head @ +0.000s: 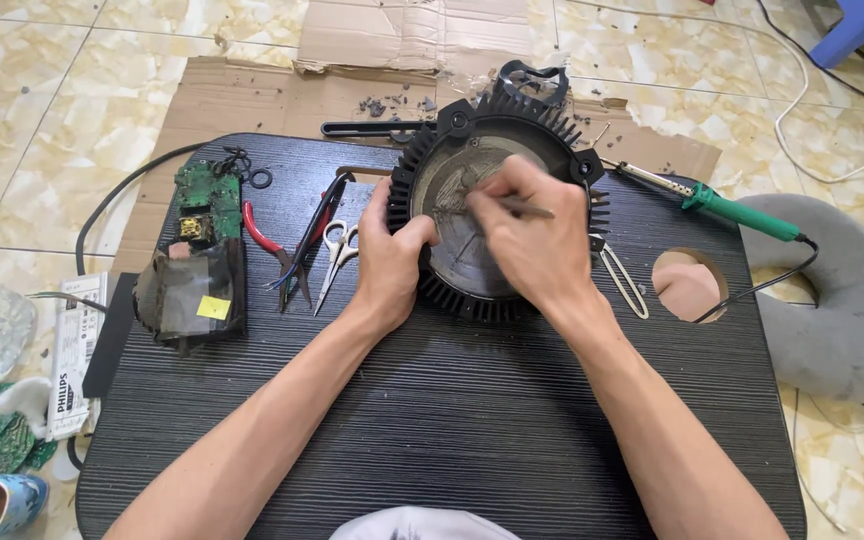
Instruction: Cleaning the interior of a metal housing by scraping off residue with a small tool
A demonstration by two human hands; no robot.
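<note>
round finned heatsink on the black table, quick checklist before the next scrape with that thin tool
1. Heatsink steadied: ok, the left hand grips its finned rim at the left edge.
2. Tool held firmly: ok, the right hand pinches the thin tool like a pen over the inner disc.
3. Tool tip on the disc: cannot tell, the fingers hide the tip.
4. Soldering iron clear of the hands: ok, it lies to the right on the table, apart from the right hand.
5. Iron hot or cold: cannot tell.
6. Pliers and scissors out of the way: ok, both lie left of the heatsink, near the left hand.
</note>
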